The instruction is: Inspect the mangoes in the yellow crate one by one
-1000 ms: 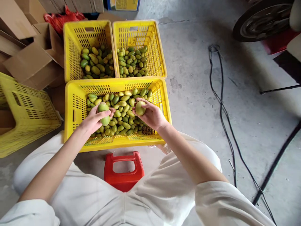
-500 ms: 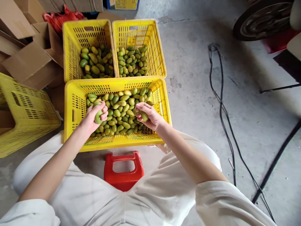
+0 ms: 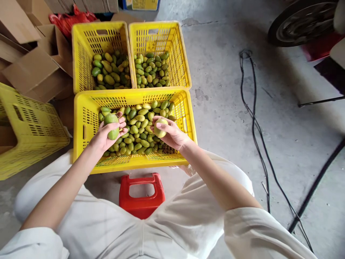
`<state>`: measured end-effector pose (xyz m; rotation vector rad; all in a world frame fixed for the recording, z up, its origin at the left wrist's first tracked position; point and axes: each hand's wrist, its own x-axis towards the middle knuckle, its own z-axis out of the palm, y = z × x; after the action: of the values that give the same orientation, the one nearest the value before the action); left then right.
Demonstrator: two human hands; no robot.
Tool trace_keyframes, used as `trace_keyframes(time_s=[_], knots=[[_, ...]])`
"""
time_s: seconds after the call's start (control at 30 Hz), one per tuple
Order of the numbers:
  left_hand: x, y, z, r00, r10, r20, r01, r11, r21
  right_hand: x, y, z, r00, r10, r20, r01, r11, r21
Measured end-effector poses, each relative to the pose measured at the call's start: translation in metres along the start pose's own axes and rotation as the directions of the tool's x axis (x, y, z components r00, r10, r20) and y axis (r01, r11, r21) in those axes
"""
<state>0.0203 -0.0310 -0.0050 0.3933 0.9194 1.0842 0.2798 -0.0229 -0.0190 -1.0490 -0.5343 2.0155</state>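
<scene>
Head view, looking down: a near yellow crate [image 3: 134, 167] sits before a seated person, with many green and yellowish fruits [image 3: 141, 118] inside. Above it, the left hand [image 3: 101, 139] cradles a large green fruit [image 3: 110, 119], thumb across the front, other fingers curved loosely behind. The right hand [image 3: 175, 137], also above the crate but nearer its right end, grasps a rounder, paler fruit [image 3: 159, 132] between thumb and half-curled fingers.

Beyond the near crate, side by side, are a left rear crate [image 3: 80, 57] and a right rear crate [image 3: 181, 61], both holding fruit, the left one's looking larger. A red stool [image 3: 142, 209] is on the person's side of it.

From where I stand, handling these well calls for a light, cupped hold: enough thumb pressure to stop rolling, not enough to bruise. Keeping both hands low over the crate would make any slip a gentle one
</scene>
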Motion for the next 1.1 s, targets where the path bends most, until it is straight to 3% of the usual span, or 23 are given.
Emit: trace_keyframes(time_s=[0.17, 0.43, 0.57, 0.73, 0.9, 1.1], knots=[[0.0, 0.0, -0.003, 0.998, 0.007, -0.07, -0.001, 0.996, 0.09, 0.001, -0.003, -0.003, 0.998, -0.011, -0.055, 0.016, 0.997, 0.078], [0.0, 0.0, -0.007, 0.996, 0.036, 0.078, -0.052, 0.977, 0.208, 0.001, -0.007, 0.0, 0.992, -0.048, -0.119, 0.046, 0.999, -0.017], [0.0, 0.003, -0.002, 0.999, 0.023, -0.022, -0.021, 0.995, 0.094, -0.001, -0.009, 0.001, 0.995, -0.076, -0.068, 0.073, 0.996, -0.044], [-0.001, 0.013, 0.007, 0.985, -0.131, -0.115, 0.126, 0.99, -0.056, -0.003, -0.011, 0.004, 0.998, -0.06, 0.002, 0.06, 0.997, 0.049], [-0.002, 0.013, 0.014, 0.985, -0.056, -0.163, 0.044, 0.996, -0.078, -0.002, -0.005, 0.006, 0.997, -0.083, -0.003, 0.083, 0.997, 0.006], [0.0, 0.007, 0.009, 0.98, -0.029, -0.196, 0.023, 0.999, -0.036, -0.005, -0.009, -0.001, 0.992, -0.121, -0.041, 0.123, 0.991, 0.044]])
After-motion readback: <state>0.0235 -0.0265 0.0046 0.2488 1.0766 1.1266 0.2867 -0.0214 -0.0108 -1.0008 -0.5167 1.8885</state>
